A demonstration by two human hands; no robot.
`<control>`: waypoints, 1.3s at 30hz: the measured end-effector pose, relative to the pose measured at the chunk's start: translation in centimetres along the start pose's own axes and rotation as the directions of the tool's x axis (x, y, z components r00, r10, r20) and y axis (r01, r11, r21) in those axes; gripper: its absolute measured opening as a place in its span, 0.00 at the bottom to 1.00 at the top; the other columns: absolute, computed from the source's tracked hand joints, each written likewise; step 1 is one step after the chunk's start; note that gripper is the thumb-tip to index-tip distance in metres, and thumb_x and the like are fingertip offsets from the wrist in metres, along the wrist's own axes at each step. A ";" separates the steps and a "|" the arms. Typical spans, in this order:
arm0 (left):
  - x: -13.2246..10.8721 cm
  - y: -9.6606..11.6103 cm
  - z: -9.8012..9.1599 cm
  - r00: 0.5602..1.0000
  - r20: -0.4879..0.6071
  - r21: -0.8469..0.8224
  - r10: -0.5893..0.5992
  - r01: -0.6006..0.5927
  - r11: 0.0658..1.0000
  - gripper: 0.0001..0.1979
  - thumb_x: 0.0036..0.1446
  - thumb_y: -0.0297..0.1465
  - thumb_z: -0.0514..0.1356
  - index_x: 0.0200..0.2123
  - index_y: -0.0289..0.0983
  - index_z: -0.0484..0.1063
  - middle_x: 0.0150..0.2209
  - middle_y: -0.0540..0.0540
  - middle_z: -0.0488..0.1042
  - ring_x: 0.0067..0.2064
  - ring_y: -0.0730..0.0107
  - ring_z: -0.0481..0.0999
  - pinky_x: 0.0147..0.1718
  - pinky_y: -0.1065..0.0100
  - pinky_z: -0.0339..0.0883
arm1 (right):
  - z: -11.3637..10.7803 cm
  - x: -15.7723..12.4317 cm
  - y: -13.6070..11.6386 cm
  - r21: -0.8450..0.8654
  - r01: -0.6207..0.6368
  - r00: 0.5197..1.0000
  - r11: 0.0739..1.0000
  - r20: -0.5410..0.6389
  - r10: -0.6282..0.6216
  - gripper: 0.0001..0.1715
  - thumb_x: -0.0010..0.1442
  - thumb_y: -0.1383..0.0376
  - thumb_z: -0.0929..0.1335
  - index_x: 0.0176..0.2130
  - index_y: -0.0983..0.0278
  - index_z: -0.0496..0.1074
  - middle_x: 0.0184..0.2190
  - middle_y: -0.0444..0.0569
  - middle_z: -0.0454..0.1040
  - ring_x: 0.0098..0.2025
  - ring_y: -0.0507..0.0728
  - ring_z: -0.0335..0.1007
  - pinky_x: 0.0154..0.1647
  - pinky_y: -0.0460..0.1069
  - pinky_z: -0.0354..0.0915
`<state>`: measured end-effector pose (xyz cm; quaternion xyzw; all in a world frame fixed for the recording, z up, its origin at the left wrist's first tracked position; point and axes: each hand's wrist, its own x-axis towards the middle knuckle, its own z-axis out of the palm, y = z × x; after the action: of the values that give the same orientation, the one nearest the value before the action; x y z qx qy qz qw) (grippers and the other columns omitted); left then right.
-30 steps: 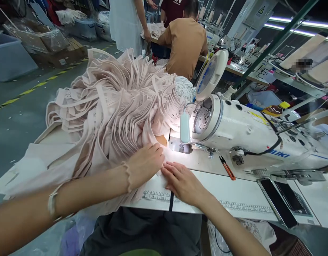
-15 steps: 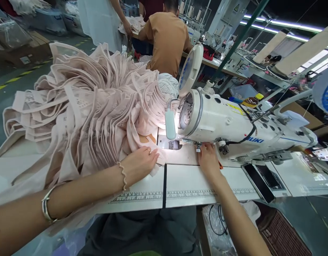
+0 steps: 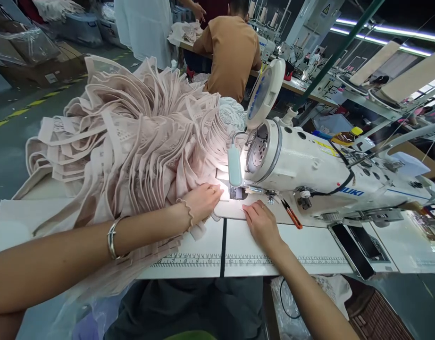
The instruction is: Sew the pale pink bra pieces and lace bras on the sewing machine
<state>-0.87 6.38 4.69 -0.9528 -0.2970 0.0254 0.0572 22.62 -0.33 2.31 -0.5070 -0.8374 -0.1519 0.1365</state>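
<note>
My left hand (image 3: 203, 200) is just left of the lit needle plate (image 3: 238, 192) of a white sewing machine (image 3: 291, 156). Its fingers are pressed together; what they pinch, if anything, is hidden. Against that hand lies a large heap of pale pink garments (image 3: 139, 151) with lace and bands, and a pale fabric end shows below the palm. My right hand (image 3: 263, 222) rests at the front edge of the machine bed, thumb and fingers drawn together; anything between the tips is too small to make out. Orange-handled thread snips (image 3: 291, 214) lie on the bed to its right.
A ruler strip (image 3: 189, 259) runs along the table's front edge. Phones (image 3: 352, 250) lie at the right. A small lamp (image 3: 234, 165) hangs by the needle, and a round fan-like disc (image 3: 265, 92) stands above. Other people work beyond, one in a brown shirt (image 3: 233, 52).
My right hand has come left from under the machine arm towards the needle area, uncovering the snips. My left hand has shifted slightly towards the plate's left edge. The whole view has swung a little left.
</note>
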 end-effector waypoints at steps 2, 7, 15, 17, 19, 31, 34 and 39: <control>0.4 -1.1 -0.5 0.997 -0.039 0.004 0.061 -0.061 0.998 0.18 0.65 0.18 0.47 0.47 0.33 0.74 0.47 0.38 0.76 0.47 0.56 0.74 0.44 0.59 0.66 | 0.0 0.1 -0.2 0.011 -0.020 1.000 1.000 -0.003 0.020 0.14 0.71 0.67 0.62 0.38 0.65 0.76 0.31 0.50 0.72 0.39 0.57 0.66 0.41 0.48 0.62; 1.1 -0.7 1.5 0.972 -0.213 0.029 0.098 -0.094 0.995 0.19 0.66 0.18 0.45 0.44 0.33 0.74 0.45 0.39 0.77 0.46 0.57 0.76 0.42 0.60 0.70 | -0.2 -0.3 0.1 -0.020 -0.117 0.992 0.993 0.051 0.118 0.16 0.71 0.69 0.61 0.36 0.65 0.76 0.31 0.51 0.73 0.37 0.57 0.67 0.40 0.49 0.63; 1.0 8.7 3.8 0.901 -0.353 0.196 0.252 -0.192 0.962 0.18 0.64 0.19 0.51 0.53 0.22 0.72 0.49 0.23 0.77 0.46 0.41 0.82 0.30 0.55 0.74 | -1.8 2.7 0.6 -0.293 -0.272 0.796 0.917 0.468 0.385 0.17 0.67 0.73 0.59 0.49 0.65 0.72 0.34 0.54 0.77 0.32 0.59 0.73 0.29 0.49 0.57; 0.7 8.2 3.0 0.915 -0.355 0.194 0.191 -0.127 0.973 0.18 0.64 0.18 0.52 0.54 0.20 0.72 0.51 0.21 0.75 0.50 0.39 0.80 0.30 0.55 0.75 | -1.8 4.0 0.1 -0.268 -0.301 0.752 0.915 0.523 0.401 0.16 0.69 0.70 0.58 0.51 0.63 0.70 0.32 0.52 0.77 0.32 0.59 0.74 0.29 0.49 0.56; 0.5 6.8 2.1 0.931 -0.339 0.190 0.137 -0.075 0.979 0.17 0.65 0.18 0.52 0.53 0.20 0.73 0.52 0.22 0.76 0.53 0.42 0.78 0.37 0.53 0.75 | -1.5 4.8 -0.7 -0.201 -0.333 0.738 0.921 0.552 0.388 0.14 0.71 0.66 0.58 0.51 0.63 0.68 0.31 0.50 0.77 0.32 0.58 0.74 0.29 0.48 0.54; 1.2 2.3 2.8 0.926 -0.360 -0.232 -0.114 0.029 0.972 0.16 0.64 0.19 0.51 0.53 0.29 0.72 0.51 0.37 0.78 0.54 0.61 0.77 0.53 0.62 0.72 | 1.5 3.3 -1.8 0.081 -0.491 0.851 0.868 0.257 0.458 0.09 0.63 0.65 0.59 0.35 0.62 0.67 0.21 0.45 0.72 0.24 0.56 0.67 0.27 0.48 0.49; 0.8 2.9 2.9 0.876 -0.448 -0.432 -0.181 -0.035 0.901 0.21 0.65 0.18 0.49 0.56 0.35 0.70 0.53 0.43 0.78 0.56 0.68 0.77 0.54 0.65 0.73 | 1.6 3.1 -1.7 0.185 -0.521 0.846 0.833 0.240 0.476 0.07 0.62 0.64 0.60 0.33 0.61 0.66 0.22 0.45 0.73 0.24 0.56 0.66 0.27 0.47 0.51; 0.3 4.7 3.0 0.917 -0.398 -0.237 -0.019 -0.082 0.968 0.23 0.63 0.16 0.48 0.59 0.28 0.68 0.58 0.38 0.74 0.62 0.57 0.71 0.59 0.59 0.68 | 1.2 2.9 -1.6 0.280 -0.530 0.844 0.800 0.260 0.469 0.06 0.61 0.63 0.60 0.34 0.60 0.65 0.24 0.46 0.74 0.26 0.56 0.67 0.28 0.47 0.53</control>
<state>1.76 2.96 1.13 -0.9424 -0.2645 -0.2048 -0.0043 19.83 1.76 2.09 -0.6902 -0.6954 0.0831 0.1822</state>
